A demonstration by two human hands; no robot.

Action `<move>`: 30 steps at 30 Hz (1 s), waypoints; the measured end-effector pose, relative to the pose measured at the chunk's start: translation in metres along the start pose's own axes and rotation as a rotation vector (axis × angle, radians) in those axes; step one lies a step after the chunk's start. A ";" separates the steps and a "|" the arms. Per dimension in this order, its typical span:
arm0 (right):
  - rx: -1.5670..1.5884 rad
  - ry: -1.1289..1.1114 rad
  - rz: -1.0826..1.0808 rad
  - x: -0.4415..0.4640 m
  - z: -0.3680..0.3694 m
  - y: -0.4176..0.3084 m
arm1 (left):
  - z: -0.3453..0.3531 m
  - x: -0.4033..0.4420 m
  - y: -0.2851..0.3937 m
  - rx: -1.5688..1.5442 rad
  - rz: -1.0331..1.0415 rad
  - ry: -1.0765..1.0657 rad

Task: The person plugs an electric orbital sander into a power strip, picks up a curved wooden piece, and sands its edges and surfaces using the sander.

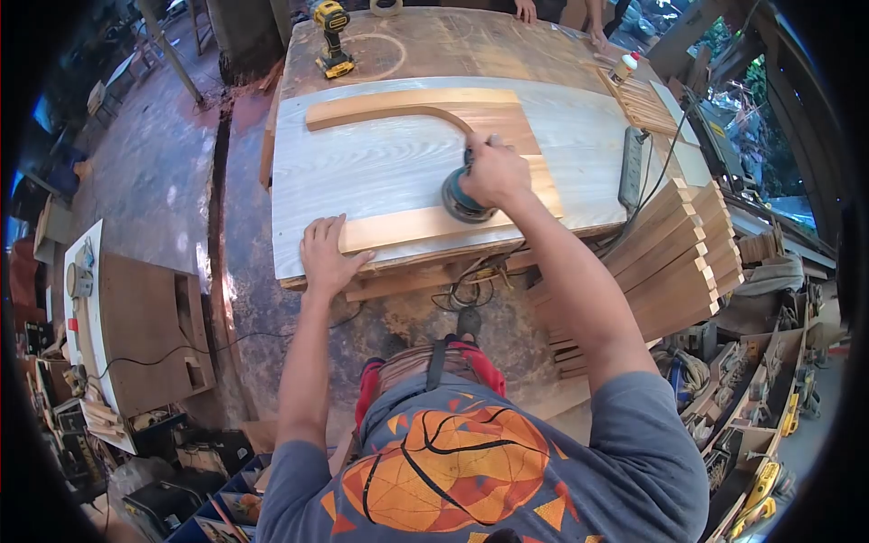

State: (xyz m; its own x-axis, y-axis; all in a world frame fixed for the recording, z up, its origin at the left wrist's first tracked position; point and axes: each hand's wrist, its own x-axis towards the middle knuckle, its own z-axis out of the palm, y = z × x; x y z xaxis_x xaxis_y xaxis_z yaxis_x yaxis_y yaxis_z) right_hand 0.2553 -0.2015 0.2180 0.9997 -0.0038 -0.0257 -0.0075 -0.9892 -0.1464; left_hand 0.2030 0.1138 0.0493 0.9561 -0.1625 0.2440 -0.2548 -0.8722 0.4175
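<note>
A U-shaped wooden piece (407, 228) lies on a pale board (362, 167) on the workbench, its two long arms pointing left. My right hand (495, 172) is wrapped round the top of a teal and black sander (464, 197), which rests at the near arm of the piece. A curved dark hose or cord arches from the sander toward the far arm. My left hand (329, 258) lies with its fingers spread at the left end of the near arm, touching the wood and the board's front edge.
A yellow drill (333, 41) stands at the back left of the bench. A power strip (631, 169) and a white bottle (624, 68) are on the right. Stacked wooden pieces (665, 262) lie right of the bench. Another person's hands (527, 11) show at the far edge.
</note>
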 end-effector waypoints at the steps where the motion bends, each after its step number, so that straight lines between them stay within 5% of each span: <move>1: -0.020 0.017 0.046 0.004 0.003 0.012 | -0.002 0.001 0.002 0.005 0.000 0.004; 23: 0.011 0.096 -0.273 0.014 0.026 -0.056 | 0.003 -0.001 -0.002 -0.002 0.112 0.128; 30: 0.027 0.021 -0.276 -0.018 0.018 -0.050 | -0.012 -0.004 0.027 0.138 -0.015 -0.011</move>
State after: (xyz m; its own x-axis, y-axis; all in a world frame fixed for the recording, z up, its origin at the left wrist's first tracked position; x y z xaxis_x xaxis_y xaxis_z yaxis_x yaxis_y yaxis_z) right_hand 0.2369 -0.1496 0.2080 0.9644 0.2617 0.0389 0.2645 -0.9491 -0.1711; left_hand 0.1907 0.0966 0.0702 0.9615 -0.1533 0.2281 -0.2185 -0.9297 0.2964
